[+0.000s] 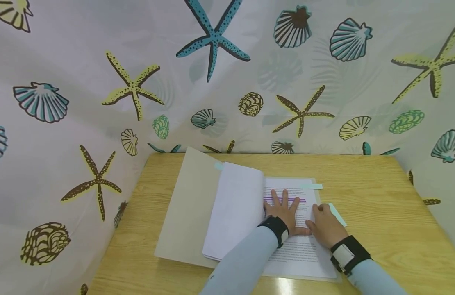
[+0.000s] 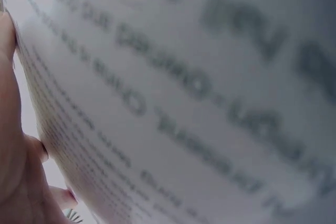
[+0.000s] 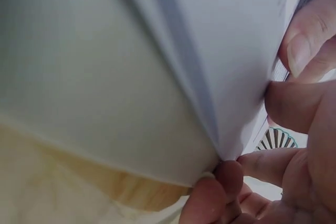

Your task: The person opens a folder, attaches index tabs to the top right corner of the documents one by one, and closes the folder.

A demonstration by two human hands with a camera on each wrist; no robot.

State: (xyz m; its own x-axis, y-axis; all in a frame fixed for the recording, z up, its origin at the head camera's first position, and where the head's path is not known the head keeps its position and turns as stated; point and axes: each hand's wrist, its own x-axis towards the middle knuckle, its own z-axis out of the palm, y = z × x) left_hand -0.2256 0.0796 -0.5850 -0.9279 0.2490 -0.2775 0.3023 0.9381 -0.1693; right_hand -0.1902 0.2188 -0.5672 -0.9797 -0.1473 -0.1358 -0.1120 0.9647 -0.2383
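A bound document lies open, its printed page (image 1: pixel 297 256) on the right with purple marked lines (image 1: pixel 299 200) near the top. My left hand (image 1: pixel 284 215) rests spread on this page, thumb pointing toward the right hand. At the page's right edge, my right hand (image 1: pixel 328 227) has curled fingers (image 3: pixel 231 174) at the sheet edges and holds them there. Beside its knuckles a pale mint sticky tab (image 1: pixel 337 214) sticks out. Another mint tab (image 1: pixel 312 186) lies across the upper right corner. The left wrist view shows blurred print (image 2: pixel 173 77) close up.
Turned-over white pages (image 1: pixel 236 209) curve up at the left, over a beige cover (image 1: pixel 188 209) with a small mint tab (image 1: pixel 218 166). The wooden table (image 1: pixel 390 205) extends to both sides. Behind stands a curtain (image 1: pixel 227 110) printed with shells and starfish.
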